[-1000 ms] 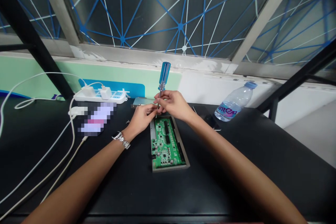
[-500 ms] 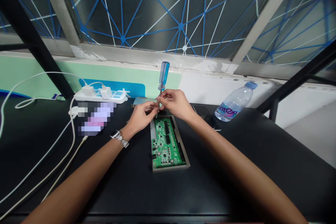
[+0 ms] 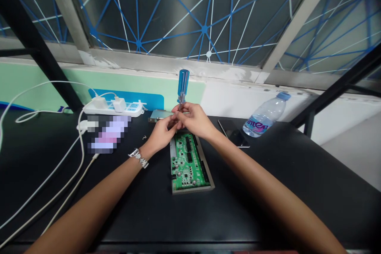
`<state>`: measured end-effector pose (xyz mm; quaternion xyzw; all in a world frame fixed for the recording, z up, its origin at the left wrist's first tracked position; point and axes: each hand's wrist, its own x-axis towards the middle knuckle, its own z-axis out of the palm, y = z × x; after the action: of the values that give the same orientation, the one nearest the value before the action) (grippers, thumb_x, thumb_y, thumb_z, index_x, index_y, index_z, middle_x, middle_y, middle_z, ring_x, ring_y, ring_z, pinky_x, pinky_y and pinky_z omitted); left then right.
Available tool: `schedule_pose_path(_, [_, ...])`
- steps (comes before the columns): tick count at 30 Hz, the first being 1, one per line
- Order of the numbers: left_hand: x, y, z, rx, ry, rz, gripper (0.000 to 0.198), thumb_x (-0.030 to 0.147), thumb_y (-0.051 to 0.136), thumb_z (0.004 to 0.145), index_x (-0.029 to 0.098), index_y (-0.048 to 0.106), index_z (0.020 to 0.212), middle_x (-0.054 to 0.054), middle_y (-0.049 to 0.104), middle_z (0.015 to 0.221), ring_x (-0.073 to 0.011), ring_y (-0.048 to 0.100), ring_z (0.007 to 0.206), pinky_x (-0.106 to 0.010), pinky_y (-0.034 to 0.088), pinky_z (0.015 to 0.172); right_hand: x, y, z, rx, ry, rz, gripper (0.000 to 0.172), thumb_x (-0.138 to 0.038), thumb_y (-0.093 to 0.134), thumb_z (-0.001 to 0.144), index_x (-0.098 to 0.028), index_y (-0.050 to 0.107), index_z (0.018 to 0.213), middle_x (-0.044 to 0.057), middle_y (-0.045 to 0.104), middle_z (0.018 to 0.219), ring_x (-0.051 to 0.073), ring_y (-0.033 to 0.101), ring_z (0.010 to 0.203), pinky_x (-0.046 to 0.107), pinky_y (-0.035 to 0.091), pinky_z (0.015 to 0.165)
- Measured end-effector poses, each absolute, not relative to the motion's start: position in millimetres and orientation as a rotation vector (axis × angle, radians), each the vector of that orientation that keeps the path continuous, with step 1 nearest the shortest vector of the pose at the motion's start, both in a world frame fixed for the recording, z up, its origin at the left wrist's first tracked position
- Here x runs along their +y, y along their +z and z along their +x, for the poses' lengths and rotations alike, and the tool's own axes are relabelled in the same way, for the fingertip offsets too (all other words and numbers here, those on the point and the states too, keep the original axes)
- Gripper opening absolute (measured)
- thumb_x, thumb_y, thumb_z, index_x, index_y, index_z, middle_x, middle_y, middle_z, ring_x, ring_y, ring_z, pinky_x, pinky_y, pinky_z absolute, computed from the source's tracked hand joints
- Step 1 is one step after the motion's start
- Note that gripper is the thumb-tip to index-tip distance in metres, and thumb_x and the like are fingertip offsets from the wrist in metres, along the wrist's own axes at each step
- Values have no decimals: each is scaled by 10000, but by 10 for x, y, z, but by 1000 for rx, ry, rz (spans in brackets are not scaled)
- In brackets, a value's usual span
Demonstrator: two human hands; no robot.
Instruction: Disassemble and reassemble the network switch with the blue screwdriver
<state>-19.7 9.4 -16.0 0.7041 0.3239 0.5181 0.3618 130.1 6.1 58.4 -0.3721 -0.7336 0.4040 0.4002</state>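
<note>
An upright screwdriver with a translucent blue handle stands over the far end of a green circuit board in a metal tray-like frame. My right hand pinches its shaft just below the handle. Lower on the shaft, the fingertips of my left hand are closed against those of the right. The fingers hide the lower shaft and the tip, so whether it touches the board cannot be seen. Left of my left hand lie a few tiny metal pieces, perhaps screws.
Behind my hands lies a flat metal box. A power strip with plugs and white cables, plus a blurred phone-like thing, occupy the left. On the right are a dark phone and a water bottle. Windows rise behind.
The screwdriver handle has shifted slightly left and stands more upright. My right hand has moved a little left, closer over my left fingers, and the shaft's lower part is now hidden.
</note>
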Motion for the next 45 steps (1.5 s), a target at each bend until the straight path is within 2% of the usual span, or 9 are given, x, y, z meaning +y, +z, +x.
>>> schedule_pose_path(4, [73, -144, -162, 840, 1333, 1780, 261, 377, 603, 902, 127, 666, 865, -98, 739, 879, -214, 685, 837, -328, 537, 788, 60, 547, 1273, -1885, 953, -948, 113, -267, 522, 887, -188, 580, 944, 41, 688, 905, 124, 656, 642, 256, 533, 621])
schedule_pose_path(9, [41, -87, -176, 794, 1280, 1675, 271, 405, 658, 863, 135, 663, 837, -98, 751, 853, -213, 717, 808, -348, 570, 799, 74, 562, 1321, -1827, 939, -986, 156, -314, 600, 846, -205, 552, 948, 31, 644, 950, 114, 633, 559, 257, 526, 511])
schedule_pose_path(15, [-1, 3, -259, 873, 1233, 1774, 238, 358, 675, 859, 136, 702, 939, -96, 769, 897, -216, 734, 846, -325, 582, 807, 89, 621, 1390, -1821, 966, -975, 71, -204, 589, 797, -183, 565, 860, 22, 633, 841, 142, 671, 583, 273, 541, 545])
schedule_pose_path(22, [38, 27, -337, 938, 1279, 1864, 191, 325, 670, 851, 139, 710, 870, -76, 761, 860, -209, 725, 812, -316, 579, 783, 75, 658, 1364, -1795, 1055, -972, 113, -186, 544, 815, -154, 576, 918, 50, 692, 870, 109, 653, 569, 259, 539, 586])
schedule_pose_path(28, [40, -6, -324, 900, 1308, 1883, 159, 301, 648, 875, 145, 675, 894, -75, 759, 910, -216, 720, 881, -305, 553, 822, 39, 638, 1314, -1782, 1112, -939, 178, -175, 535, 818, -142, 574, 988, 54, 692, 895, 104, 652, 568, 247, 523, 562])
schedule_pose_path(38, [100, -121, -212, 825, 1336, 1758, 147, 246, 640, 827, 152, 606, 720, -41, 698, 728, -174, 651, 707, -267, 501, 669, 16, 567, 1223, -1873, 1087, -920, 197, -236, 527, 887, -148, 604, 1046, 44, 674, 882, 108, 639, 567, 250, 518, 539])
schedule_pose_path(41, [90, -106, -184, 794, 1320, 1721, 216, 296, 648, 832, 150, 602, 680, -48, 704, 726, -177, 659, 721, -278, 513, 698, 48, 538, 1249, -1860, 1002, -963, 161, -290, 568, 884, -169, 603, 984, 32, 669, 849, 105, 630, 546, 243, 516, 523])
schedule_pose_path(45, [59, -69, -205, 768, 1257, 1669, 203, 330, 669, 837, 131, 668, 796, -77, 744, 831, -204, 703, 825, -319, 543, 796, 75, 561, 1314, -1813, 951, -1009, 189, -340, 653, 830, -184, 569, 895, 20, 636, 820, 124, 636, 523, 257, 525, 469])
